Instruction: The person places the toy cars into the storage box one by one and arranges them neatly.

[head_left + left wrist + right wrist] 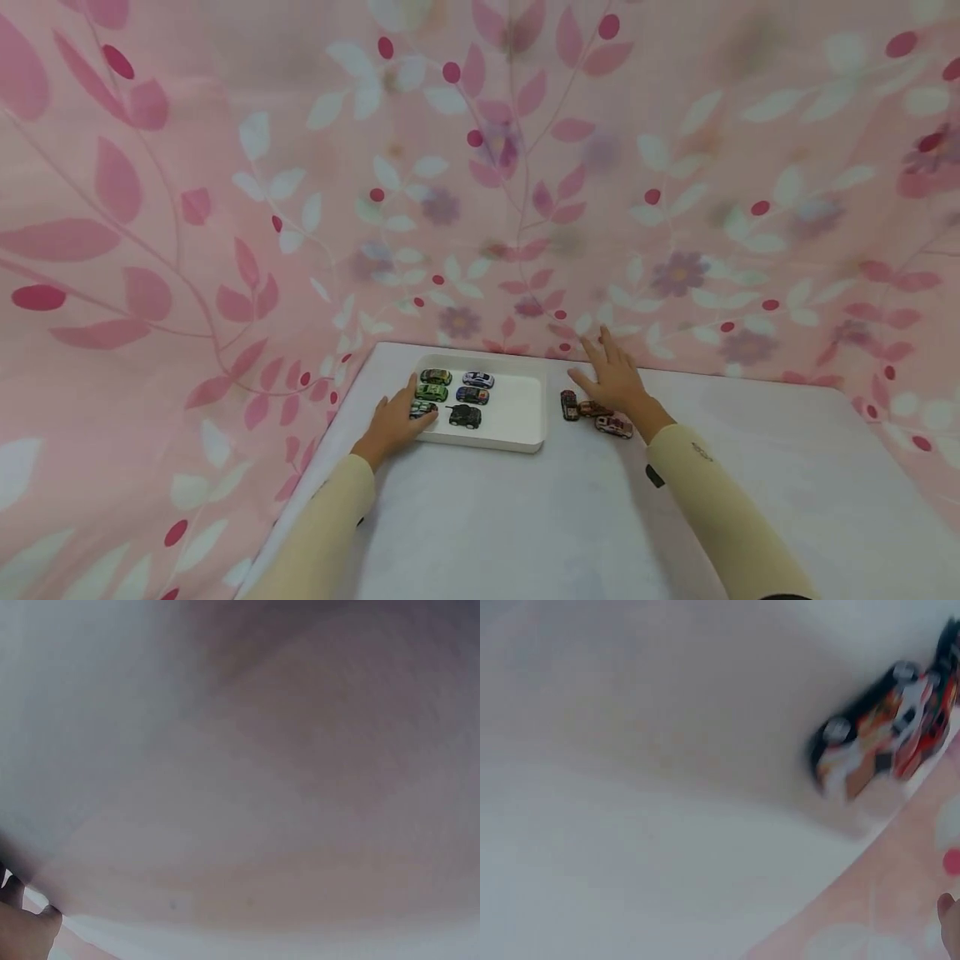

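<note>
- The white tray [517, 408] lies on the pale worktop [480, 517], near the back edge and left of the middle
- The left hand [395, 423] is at the tray's left edge, its thumb reaching over that side, just beside a pale toy car [423, 409] that it partly hides; the fingers are spread a little, but I cannot tell whether they grip the rim
- Six toy vehicles are in the left and middle part of the tray, in two columns: on the left a dark green and yellow car [436, 377], a bright green car [431, 392] and the pale toy car; on the right a white car [477, 380], a dark blue car [472, 395] and a black vehicle [465, 416]
- The right hand [617, 385] is to the right of the tray, its fingers open and spread, holding nothing, near three loose cars
- Those three sit close together on the worktop: a dark car [569, 406] nearest the tray, a brown car [594, 408] beside it, and a white and red car [613, 427] in front, blurred in the right wrist view
- Both sleeves [727, 508] are pale yellow
- Behind the worktop hangs pink cloth [480, 208] printed with leaves, berries and flowers
</note>
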`<move>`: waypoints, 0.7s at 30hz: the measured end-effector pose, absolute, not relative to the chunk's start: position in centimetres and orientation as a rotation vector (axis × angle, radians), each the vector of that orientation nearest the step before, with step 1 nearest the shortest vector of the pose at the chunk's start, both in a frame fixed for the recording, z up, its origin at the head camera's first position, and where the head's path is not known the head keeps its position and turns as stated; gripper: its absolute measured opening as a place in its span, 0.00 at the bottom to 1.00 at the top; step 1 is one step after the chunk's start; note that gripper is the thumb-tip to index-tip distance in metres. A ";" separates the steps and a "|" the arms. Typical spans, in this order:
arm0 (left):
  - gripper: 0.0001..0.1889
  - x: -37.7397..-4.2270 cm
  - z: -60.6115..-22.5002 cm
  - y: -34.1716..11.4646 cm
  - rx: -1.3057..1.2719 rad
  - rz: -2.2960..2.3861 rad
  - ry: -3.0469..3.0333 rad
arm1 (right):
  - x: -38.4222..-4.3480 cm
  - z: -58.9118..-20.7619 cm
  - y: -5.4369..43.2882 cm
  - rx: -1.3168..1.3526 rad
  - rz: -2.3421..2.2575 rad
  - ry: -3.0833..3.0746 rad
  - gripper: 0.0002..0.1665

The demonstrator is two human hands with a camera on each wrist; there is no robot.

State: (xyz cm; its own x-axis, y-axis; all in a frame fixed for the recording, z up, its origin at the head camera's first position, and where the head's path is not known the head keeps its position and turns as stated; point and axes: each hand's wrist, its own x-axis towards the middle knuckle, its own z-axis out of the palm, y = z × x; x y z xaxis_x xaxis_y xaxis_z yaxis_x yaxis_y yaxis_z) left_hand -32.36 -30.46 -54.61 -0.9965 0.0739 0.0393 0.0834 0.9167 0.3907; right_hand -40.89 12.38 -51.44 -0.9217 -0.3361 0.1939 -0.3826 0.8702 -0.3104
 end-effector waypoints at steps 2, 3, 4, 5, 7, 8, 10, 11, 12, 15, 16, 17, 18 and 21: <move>0.51 -32.2 -54.6 -30.5 -0.128 -0.634 -3.041 | -40.6 -51.1 13.6 0.549 0.509 -2.917 0.49; 0.51 -32.2 -54.6 -30.5 -0.129 -0.636 -3.039 | -40.5 -50.9 14.1 0.547 0.510 -2.922 0.49; 0.51 -32.2 -54.7 -30.5 -0.130 -0.630 -3.038 | -40.3 -50.7 14.6 0.546 0.489 -2.931 0.49; 0.51 -32.2 -54.7 -30.5 -0.133 -0.635 -3.036 | -40.2 -50.6 15.0 0.542 0.469 -2.940 0.49; 0.51 -32.3 -54.8 -30.5 -0.140 -0.616 -3.038 | -40.1 -50.4 15.7 0.545 0.449 -2.949 0.49; 0.51 -32.4 -54.8 -30.6 -0.141 -0.612 -3.039 | -40.0 -50.3 15.9 0.542 0.446 -2.951 0.49; 0.51 -32.5 -54.7 -30.8 -0.145 -0.622 -3.035 | -39.9 -50.3 16.3 0.534 0.452 -2.950 0.49; 0.51 -32.5 -54.6 -30.8 -0.148 -0.632 -3.033 | -39.8 -50.3 16.5 0.527 0.461 -2.952 0.49; 0.51 -32.5 -54.6 -30.8 -0.150 -0.628 -3.036 | -39.8 -50.4 16.7 0.517 0.465 -2.954 0.49; 0.51 -32.3 -54.6 -30.8 -0.144 -0.641 -3.050 | -39.5 -50.9 17.4 0.489 0.465 -2.965 0.49; 0.51 -32.3 -54.6 -30.7 -0.145 -0.631 -3.056 | -39.4 -51.1 17.7 0.483 0.457 -2.968 0.50; 0.51 -32.3 -54.7 -30.7 -0.141 -0.624 -3.063 | -39.3 -51.3 17.9 0.474 0.457 -2.970 0.50; 0.51 -32.3 -54.7 -30.6 -0.142 -0.618 -3.065 | -39.3 -51.5 18.2 0.466 0.449 -2.972 0.50; 0.51 -32.3 -54.6 -30.4 -0.140 -0.623 -3.059 | -38.9 -51.9 18.8 0.441 0.466 -2.979 0.50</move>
